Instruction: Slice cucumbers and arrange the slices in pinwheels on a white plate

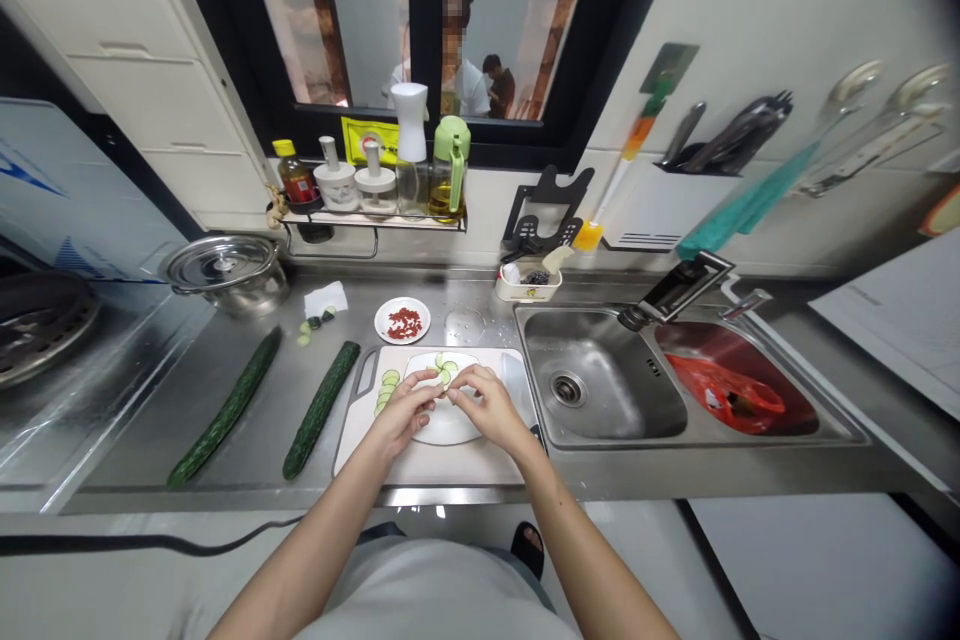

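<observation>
Over a white plate (448, 432) my left hand (407, 412) and my right hand (489, 408) meet at the fingertips. Both are closed in a pinch; whatever is between the fingers is too small to make out. Just beyond them, several cucumber slices (446, 366) lie fanned out on the plate. The plate rests on a pale cutting board (427, 470). A row of overlapping cucumber slices (387, 388) lies at the board's left, beside my left hand. Along the right side of the board is a knife (517, 375), partly hidden by my right hand.
Two whole cucumbers (322, 410) (229, 410) lie left of the board. Behind it stands a small plate of chopped red pieces (403, 322). A lidded pot (225, 270) is at the back left. The sink (607, 400) and its faucet (675, 290) are on the right.
</observation>
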`<state>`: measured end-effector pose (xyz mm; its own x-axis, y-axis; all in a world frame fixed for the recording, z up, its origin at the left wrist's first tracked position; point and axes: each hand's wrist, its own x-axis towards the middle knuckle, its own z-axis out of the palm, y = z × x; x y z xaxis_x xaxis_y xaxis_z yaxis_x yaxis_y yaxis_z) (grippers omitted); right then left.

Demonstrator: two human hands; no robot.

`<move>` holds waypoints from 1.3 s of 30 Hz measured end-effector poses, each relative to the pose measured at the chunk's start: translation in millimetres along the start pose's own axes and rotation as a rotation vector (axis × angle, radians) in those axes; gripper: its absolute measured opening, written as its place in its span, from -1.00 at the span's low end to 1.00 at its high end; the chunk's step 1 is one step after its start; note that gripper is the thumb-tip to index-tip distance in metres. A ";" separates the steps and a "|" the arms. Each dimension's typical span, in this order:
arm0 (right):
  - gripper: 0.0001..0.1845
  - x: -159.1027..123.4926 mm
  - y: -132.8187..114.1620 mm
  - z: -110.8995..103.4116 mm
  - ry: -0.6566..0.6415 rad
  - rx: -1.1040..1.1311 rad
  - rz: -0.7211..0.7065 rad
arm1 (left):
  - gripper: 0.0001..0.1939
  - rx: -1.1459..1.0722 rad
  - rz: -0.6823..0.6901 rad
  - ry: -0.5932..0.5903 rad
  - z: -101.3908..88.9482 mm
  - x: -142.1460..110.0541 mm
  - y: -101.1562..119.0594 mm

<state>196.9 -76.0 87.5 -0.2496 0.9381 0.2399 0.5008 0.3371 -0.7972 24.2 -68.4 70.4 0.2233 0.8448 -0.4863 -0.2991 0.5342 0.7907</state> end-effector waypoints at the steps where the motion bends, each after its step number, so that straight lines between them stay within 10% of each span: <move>1: -0.84 -0.7 1.0 0.2 -0.002 -0.002 0.006 | -0.48 0.027 0.008 0.002 1.1 -1.3 1.5; 25: -0.86 -8.1 27.1 11.0 0.048 0.086 0.157 | -0.51 0.305 0.482 -0.030 13.1 17.0 -17.6; 39: -0.83 -17.0 60.0 13.1 -0.007 -0.187 0.326 | -0.69 0.566 0.412 0.095 19.6 54.8 -54.9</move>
<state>220.3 -72.7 28.4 -0.0575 0.9982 -0.0146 0.6977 0.0298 -0.7158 71.0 -52.0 7.6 0.1056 0.9876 -0.1160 0.1927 0.0941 0.9767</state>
